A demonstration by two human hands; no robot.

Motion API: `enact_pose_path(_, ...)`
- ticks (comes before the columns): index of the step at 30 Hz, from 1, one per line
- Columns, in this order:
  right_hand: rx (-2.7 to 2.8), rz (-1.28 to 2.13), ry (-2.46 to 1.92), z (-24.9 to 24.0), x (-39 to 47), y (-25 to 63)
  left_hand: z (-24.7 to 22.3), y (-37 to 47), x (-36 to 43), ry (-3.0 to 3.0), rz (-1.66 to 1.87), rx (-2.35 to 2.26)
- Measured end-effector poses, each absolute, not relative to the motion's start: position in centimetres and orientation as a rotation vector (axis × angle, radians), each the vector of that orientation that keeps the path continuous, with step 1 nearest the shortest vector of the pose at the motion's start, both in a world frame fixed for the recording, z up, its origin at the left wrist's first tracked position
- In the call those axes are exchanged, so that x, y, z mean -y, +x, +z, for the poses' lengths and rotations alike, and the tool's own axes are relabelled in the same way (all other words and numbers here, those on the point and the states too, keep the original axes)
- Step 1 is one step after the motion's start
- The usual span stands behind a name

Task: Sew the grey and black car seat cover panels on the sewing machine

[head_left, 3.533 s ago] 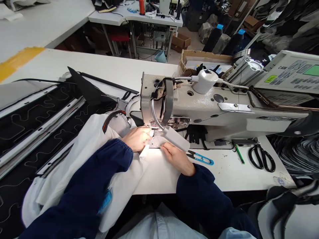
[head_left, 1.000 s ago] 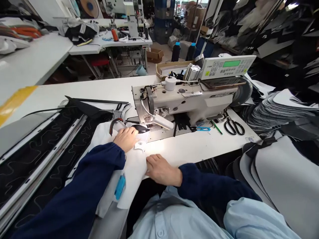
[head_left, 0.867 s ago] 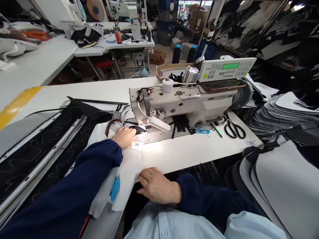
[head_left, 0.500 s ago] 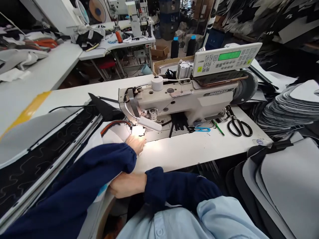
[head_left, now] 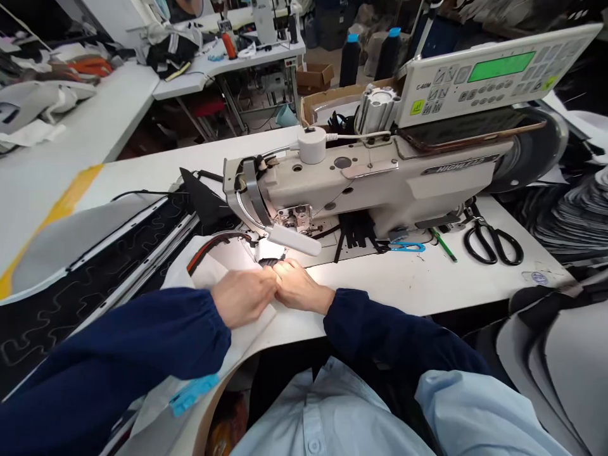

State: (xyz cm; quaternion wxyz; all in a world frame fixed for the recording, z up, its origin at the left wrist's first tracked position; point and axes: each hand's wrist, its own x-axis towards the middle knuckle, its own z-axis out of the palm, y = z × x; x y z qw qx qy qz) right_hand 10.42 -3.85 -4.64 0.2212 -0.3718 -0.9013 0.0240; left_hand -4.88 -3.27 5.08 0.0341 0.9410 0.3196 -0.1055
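My left hand (head_left: 244, 296) is closed on the edge of a white fabric panel (head_left: 223, 265) in front of the sewing machine (head_left: 351, 183). Right beside it, my right hand (head_left: 300, 286) is closed too, its fingertips meeting the left ones on the same fabric. A short black piece (head_left: 270, 260) shows just past my fingers, under the lit lamp (head_left: 294, 239) by the needle area. Along the panel's far side runs a curved black and orange edge (head_left: 204, 247). The fingertips partly hide what they pinch.
Black-handled scissors (head_left: 494, 244), a green stick (head_left: 444, 246) and a blue clip-like tool (head_left: 407, 246) lie right of the machine. Black strips (head_left: 356, 231) sit under its arm. A stitched black panel (head_left: 90, 278) spreads along the left. Stacked grey pieces (head_left: 577, 361) stand at right.
My right hand has come up from below the left forearm to the fabric beside my left hand. My left hand has drawn back slightly towards me. The view has shifted closer.
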Motion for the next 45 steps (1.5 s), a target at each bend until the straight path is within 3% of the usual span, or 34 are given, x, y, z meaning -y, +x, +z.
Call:
enact_pose_path(6, 2.463, -0.014, -1.152, -5.1, 4.3, 10.0, 4.1, -5.0, -4.2, 2.912, -0.377, -1.086)
enact_pose_path(12, 2.492, 0.094, -1.195, -4.9, 4.3, 10.9, -0.5, -5.6, -6.7, 2.564, 0.17, -1.479)
enact_pose_path(22, 2.471, 0.099, -1.315, -4.5, 5.1, 11.0, -2.0, -3.9, -5.0, 2.472, 0.783, -1.478)
enact_pose_path(31, 2.527, -0.109, -1.619, -3.7, 4.7, 10.3, -2.9, -3.7, -5.0, 2.217, 0.833, -1.542)
enact_pose_path(40, 2.545, -0.045, -1.06, -3.5, 0.7, 12.1, -1.9, -4.2, -4.9, 2.227, 0.641, -1.668)
enact_pose_path(45, 2.349, 0.044, -1.067, -3.8, 0.6, 11.4, -0.8, -4.5, -5.9, 2.412, 0.374, -1.512)
